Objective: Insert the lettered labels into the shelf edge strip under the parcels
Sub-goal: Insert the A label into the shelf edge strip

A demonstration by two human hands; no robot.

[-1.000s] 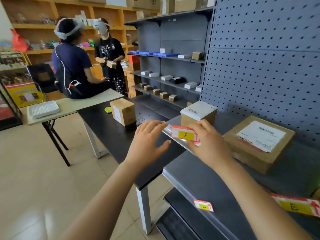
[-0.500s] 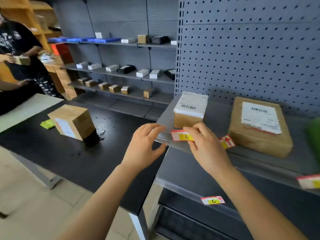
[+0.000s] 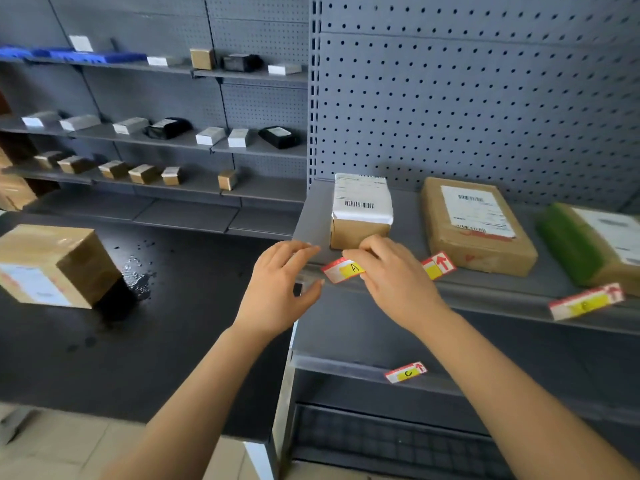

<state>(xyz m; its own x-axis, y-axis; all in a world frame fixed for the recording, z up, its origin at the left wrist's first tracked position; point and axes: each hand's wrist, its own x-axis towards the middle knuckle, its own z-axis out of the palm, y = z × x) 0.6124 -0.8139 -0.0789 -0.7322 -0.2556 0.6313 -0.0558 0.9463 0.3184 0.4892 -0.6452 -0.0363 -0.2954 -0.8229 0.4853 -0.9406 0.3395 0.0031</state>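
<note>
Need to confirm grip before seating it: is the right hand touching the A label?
Touching. The head view shows the right hand fingertips pinching the A label at its right end.

Shelf edge strip [image 3: 485, 296]: both hands crowd its left end. Small parcel [image 3: 360, 213] stands directly behind that end; flat parcel [image 3: 474, 226] and green parcel [image 3: 585, 244] further right. Bare shelf gaps separate all three.

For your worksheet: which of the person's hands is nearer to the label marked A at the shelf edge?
Right. The right hand pinches the A label at its right end; the left hand hovers open just left of it, apart.
</note>
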